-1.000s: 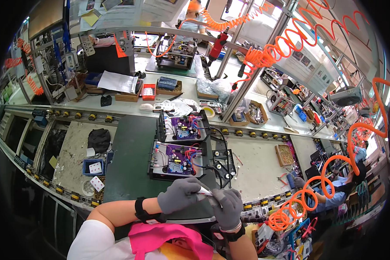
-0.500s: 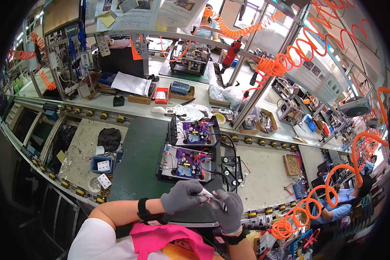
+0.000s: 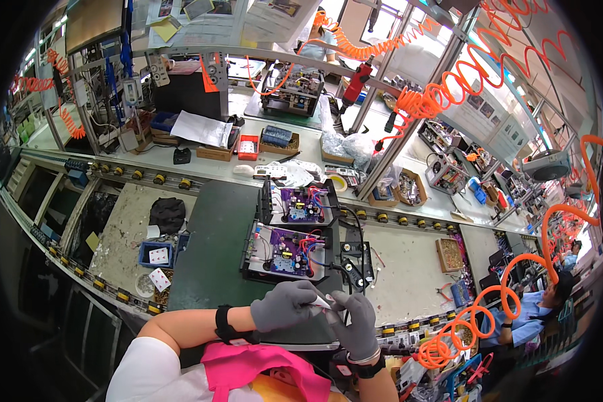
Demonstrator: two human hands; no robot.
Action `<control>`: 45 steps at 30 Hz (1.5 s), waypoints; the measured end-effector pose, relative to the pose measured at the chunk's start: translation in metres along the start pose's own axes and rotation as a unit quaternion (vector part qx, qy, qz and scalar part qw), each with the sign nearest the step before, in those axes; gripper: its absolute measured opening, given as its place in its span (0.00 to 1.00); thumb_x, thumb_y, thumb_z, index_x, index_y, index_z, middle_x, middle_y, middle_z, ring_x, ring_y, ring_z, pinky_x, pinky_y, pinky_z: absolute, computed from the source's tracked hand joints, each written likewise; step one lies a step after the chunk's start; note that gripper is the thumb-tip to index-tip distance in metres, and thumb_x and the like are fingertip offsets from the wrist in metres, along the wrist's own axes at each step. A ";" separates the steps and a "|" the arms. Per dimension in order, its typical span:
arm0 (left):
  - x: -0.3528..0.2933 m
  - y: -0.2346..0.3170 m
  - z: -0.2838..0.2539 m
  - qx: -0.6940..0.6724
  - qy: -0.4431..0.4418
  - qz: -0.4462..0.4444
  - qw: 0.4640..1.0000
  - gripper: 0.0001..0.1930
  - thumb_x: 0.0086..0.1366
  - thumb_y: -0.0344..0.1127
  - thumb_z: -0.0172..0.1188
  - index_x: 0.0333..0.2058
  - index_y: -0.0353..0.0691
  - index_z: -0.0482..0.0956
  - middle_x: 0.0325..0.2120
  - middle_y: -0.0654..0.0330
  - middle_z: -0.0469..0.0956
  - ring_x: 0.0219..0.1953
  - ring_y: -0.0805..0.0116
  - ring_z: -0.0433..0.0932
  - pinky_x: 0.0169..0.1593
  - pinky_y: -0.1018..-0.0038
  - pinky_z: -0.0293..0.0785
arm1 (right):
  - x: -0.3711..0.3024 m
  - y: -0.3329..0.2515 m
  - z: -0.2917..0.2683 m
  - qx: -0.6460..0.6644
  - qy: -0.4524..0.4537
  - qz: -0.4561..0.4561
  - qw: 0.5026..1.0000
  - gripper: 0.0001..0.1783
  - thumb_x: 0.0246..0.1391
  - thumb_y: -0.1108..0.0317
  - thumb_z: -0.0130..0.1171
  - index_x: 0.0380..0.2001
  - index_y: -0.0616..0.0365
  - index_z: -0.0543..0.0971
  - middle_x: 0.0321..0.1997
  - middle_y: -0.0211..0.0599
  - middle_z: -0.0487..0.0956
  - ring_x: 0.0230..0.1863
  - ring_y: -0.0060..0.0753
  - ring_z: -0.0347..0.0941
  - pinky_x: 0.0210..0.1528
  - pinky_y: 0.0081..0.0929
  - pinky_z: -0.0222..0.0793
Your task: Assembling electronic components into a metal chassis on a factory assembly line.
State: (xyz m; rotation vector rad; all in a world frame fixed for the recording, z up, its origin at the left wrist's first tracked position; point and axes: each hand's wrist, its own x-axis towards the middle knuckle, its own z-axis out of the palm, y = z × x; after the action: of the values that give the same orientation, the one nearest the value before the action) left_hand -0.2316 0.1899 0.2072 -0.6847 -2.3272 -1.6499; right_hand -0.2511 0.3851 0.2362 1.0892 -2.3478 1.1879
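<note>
My left hand (image 3: 285, 306), in a grey glove, pinches a small white card (image 3: 321, 302) in front of my body. My right hand (image 3: 356, 325), gloved alike, has its fingertips closed at the card's other end. Just beyond my hands, an open black-framed unit (image 3: 281, 252) with a purple circuit board lies on the dark green work surface (image 3: 211, 248). Behind it sits a second such unit (image 3: 305, 205). Black cables (image 3: 362, 234) run along their right side, beside a black bracket plate (image 3: 366, 264). My fingers cover much of the card.
At left, a blue bin (image 3: 157, 254) holds white cards with red marks, near a black cloth (image 3: 167, 214). A roller rail (image 3: 382, 218) crosses behind the units. A red power screwdriver (image 3: 357, 86) hangs above. Orange coiled hoses (image 3: 479, 328) hang at right, near a co-worker in blue (image 3: 526, 315).
The card has tilted slightly between my hands, and my right fingers have shifted along its end. At right, the co-worker's head and arm have moved.
</note>
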 end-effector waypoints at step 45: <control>0.004 -0.010 0.012 0.004 -0.084 -0.015 0.996 0.10 0.52 0.35 0.68 0.30 0.36 0.81 0.31 0.54 0.79 0.32 0.61 0.79 0.35 0.70 0.73 | -0.012 0.005 0.021 0.058 0.069 -0.021 0.996 0.28 0.49 0.75 0.61 0.56 0.52 0.71 0.43 0.41 0.72 0.38 0.36 0.74 0.39 0.26 0.73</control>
State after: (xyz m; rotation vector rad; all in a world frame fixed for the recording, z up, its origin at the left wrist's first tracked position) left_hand -0.2390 0.1994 0.1961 -0.8201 -2.4688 -1.6551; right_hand -0.2448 0.3770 0.2140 1.0500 -2.1666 1.3527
